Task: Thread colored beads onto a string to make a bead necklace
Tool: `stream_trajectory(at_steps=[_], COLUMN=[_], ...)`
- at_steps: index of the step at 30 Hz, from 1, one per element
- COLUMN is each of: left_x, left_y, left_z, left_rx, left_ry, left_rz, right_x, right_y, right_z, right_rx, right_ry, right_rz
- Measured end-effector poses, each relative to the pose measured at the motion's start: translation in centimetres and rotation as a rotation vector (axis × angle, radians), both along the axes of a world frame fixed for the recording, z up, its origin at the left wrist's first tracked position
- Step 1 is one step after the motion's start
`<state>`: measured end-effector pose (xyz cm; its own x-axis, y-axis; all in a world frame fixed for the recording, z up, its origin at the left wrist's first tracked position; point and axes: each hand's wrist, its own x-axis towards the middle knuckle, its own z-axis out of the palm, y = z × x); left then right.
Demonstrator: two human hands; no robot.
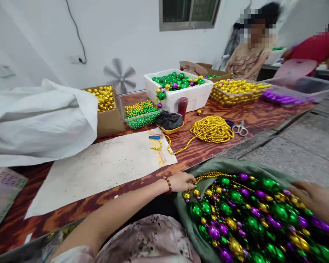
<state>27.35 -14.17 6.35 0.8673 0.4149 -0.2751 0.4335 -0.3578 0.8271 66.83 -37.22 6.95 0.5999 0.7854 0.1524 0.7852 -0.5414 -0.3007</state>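
Observation:
My left hand (182,182), with a brown bead bracelet at the wrist, is closed on gold strands of a bead necklace (212,174) at the left rim of a green sack (188,215). Shiny green, purple and gold bead necklaces (252,219) fill the sack beside my lap. Over its right side lies my right hand (315,199), slightly blurred, its visible fingers stretched out above the beads. Part of that hand is cut off by the frame's edge.
On the wooden table (142,175) lie a white sheet (98,175), a coil of gold beads (212,129) and scissors (240,128). Behind stand a foam box (181,96), bead bins (142,117) and a fan (120,76). A person (249,58) sits at the far end.

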Motion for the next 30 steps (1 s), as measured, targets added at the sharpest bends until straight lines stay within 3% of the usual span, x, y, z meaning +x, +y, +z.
stream_trajectory(at_steps=[3, 5, 7, 10, 13, 17, 22, 26, 30], left_x=[-4.1, -6.9, -9.6, -12.3, -12.8, -11.8, -11.9, -12.8, -13.7], left_y=[3.5, 7.1, 11.1, 16.3, 19.6, 21.4, 22.1, 22.5, 23.5], left_z=[-0.2, -0.2, -0.2, -0.5, -1.3, -2.6, -3.5, -3.7, -3.1], left_rx=[0.196, 0.337, 0.449, 0.554, 0.596, 0.577, 0.468, 0.377, 0.254], left_ry=[0.045, 0.096, 0.163, 0.264, 0.311, 0.328, 0.283, 0.162, -0.005], left_rz=[0.177, 0.380, 0.586, 0.807, 0.869, 0.864, 0.914, 0.985, 1.135], right_x=[-7.3, -13.3, -18.9, -25.3, -29.7, -32.1, -31.3, -30.8, -30.7], right_y=[8.3, 13.9, 18.7, 24.0, 27.5, 29.8, 30.4, 30.6, 30.8], right_z=[2.4, 3.1, 3.3, 3.1, 2.6, 0.5, -2.9, -3.6, -3.9], right_rx=[-0.098, -0.105, -0.108, -0.196, -0.307, -0.413, -0.373, -0.354, -0.342], right_ry=[0.102, 0.124, 0.108, 0.148, 0.183, 0.223, 0.432, 0.526, 0.576], right_rz=[0.266, 0.484, 0.612, 0.821, 0.916, 0.961, 0.938, 0.889, 0.881])
